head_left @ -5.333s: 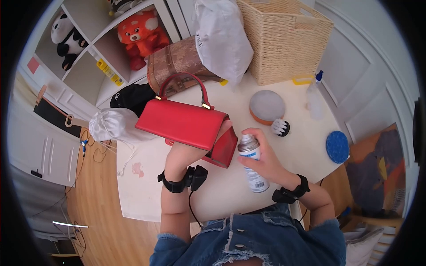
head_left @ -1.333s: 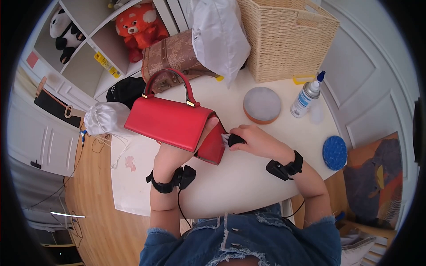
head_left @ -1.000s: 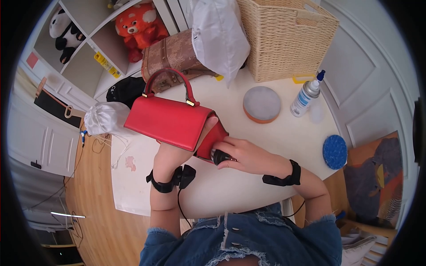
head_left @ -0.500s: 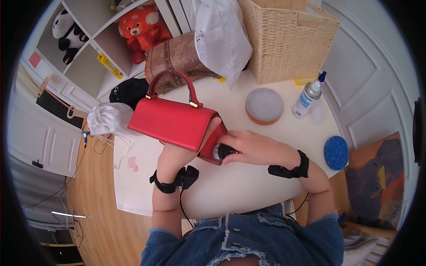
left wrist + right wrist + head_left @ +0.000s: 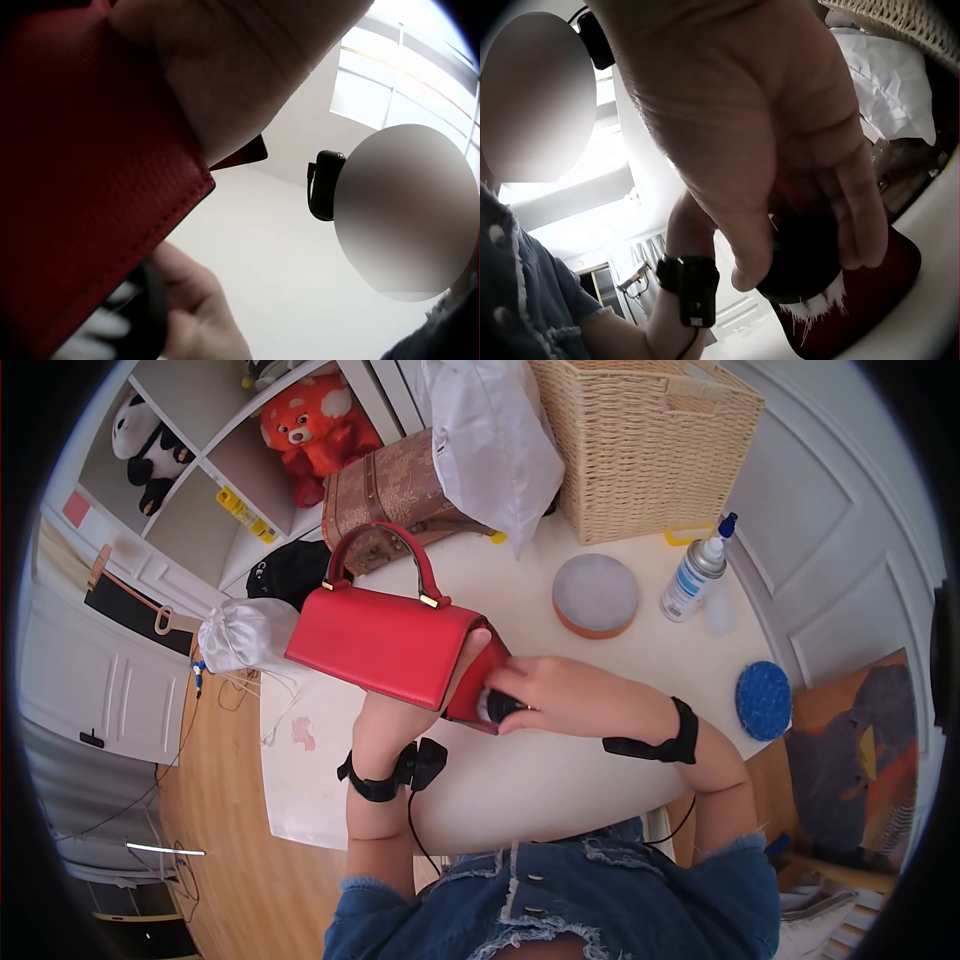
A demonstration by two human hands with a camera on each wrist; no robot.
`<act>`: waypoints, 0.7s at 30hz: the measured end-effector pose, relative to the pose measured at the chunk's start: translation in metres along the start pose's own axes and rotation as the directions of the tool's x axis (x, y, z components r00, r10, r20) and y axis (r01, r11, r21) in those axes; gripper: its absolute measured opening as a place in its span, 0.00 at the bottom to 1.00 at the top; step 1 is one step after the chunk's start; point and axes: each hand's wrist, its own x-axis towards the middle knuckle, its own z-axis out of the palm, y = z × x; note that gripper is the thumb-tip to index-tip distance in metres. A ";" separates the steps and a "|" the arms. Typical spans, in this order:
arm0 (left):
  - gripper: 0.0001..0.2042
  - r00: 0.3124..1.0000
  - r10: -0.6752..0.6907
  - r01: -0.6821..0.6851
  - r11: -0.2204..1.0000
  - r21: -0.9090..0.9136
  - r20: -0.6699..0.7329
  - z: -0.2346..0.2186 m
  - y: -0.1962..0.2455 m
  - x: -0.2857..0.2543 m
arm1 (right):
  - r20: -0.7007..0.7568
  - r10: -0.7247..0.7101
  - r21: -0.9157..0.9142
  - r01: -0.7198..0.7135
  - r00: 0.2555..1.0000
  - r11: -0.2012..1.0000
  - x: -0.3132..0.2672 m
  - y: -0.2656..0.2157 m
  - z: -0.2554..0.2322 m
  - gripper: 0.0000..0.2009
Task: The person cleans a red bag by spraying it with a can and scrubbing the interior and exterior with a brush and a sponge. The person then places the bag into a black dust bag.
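A red handbag (image 5: 385, 640) with a top handle is held tilted over the white table. My left hand (image 5: 392, 718) grips it from the front, with the fingers hidden beneath the front flap and the thumb along the flap's side edge. My right hand (image 5: 570, 695) pinches a small round brush (image 5: 505, 706) with a black back. Its white bristles (image 5: 817, 307) meet the bag's red side panel (image 5: 485, 678). In the left wrist view the brush (image 5: 139, 319) shows past the bag's stitched edge, right hand fingers behind it.
Right of the bag lie a grey-topped orange disc (image 5: 595, 593) and a blue round pad (image 5: 763, 701). A spray can (image 5: 693, 580) stands near a clear bottle. Behind are a wicker basket (image 5: 655, 460), a brown patterned bag (image 5: 385, 490) and white cloth bags (image 5: 250, 635).
Earlier the right hand held the spray can; it now stands at the back right. The right hand has taken the brush from beside the disc and brought it onto the bag's side panel.
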 end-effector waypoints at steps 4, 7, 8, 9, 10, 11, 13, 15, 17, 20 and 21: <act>0.13 0.992 -0.105 0.110 0.991 -0.076 0.063 -0.001 0.002 0.000 | -0.250 0.002 0.116 0.028 0.968 0.993 0.002 -0.022 -0.023 0.20; 0.14 0.983 -0.170 0.177 0.978 -0.108 0.071 -0.001 0.004 0.001 | -0.322 0.023 0.055 -0.005 0.946 0.998 0.003 -0.008 -0.018 0.24; 0.14 0.973 -0.218 0.226 0.966 -0.128 0.071 -0.001 0.005 0.002 | -0.241 0.010 0.037 -0.001 0.971 0.999 0.002 -0.002 -0.017 0.23; 0.14 0.973 -0.218 0.226 0.966 -0.129 0.072 -0.001 0.005 0.002 | -0.156 -0.001 0.020 0.005 0.988 1.000 0.002 0.003 -0.016 0.23; 0.15 0.979 -0.200 0.204 0.972 -0.116 0.046 0.000 0.006 0.002 | -0.156 -0.002 0.020 0.005 0.988 1.000 0.001 0.005 -0.016 0.23; 0.15 0.983 -0.181 0.183 0.978 -0.103 0.020 0.000 0.006 0.002 | -0.064 0.034 0.008 -0.034 0.997 0.999 0.001 0.007 -0.016 0.22; 0.15 0.987 -0.159 0.160 0.984 -0.074 0.021 0.001 0.001 -0.002 | 0.028 0.071 -0.010 -0.071 0.997 0.997 0.000 0.014 -0.010 0.21; 0.16 0.991 -0.133 0.135 0.990 -0.045 0.026 0.002 -0.001 -0.003 | 0.143 0.133 -0.065 -0.124 0.981 0.990 0.000 0.021 0.002 0.19; 0.16 0.992 -0.120 0.122 0.991 -0.052 0.027 0.002 -0.002 -0.003 | 0.139 0.120 -0.099 -0.107 0.983 0.989 -0.001 0.019 0.003 0.19; 0.15 0.994 -0.108 0.109 0.992 -0.065 0.016 0.001 0.003 -0.002 | 0.032 0.098 -0.094 -0.094 0.995 0.991 0.000 0.008 -0.007 0.20; 0.15 0.994 -0.112 0.113 0.991 -0.067 0.015 0.000 0.004 -0.001 | -0.075 0.091 -0.056 -0.096 0.993 0.994 0.001 0.002 -0.012 0.21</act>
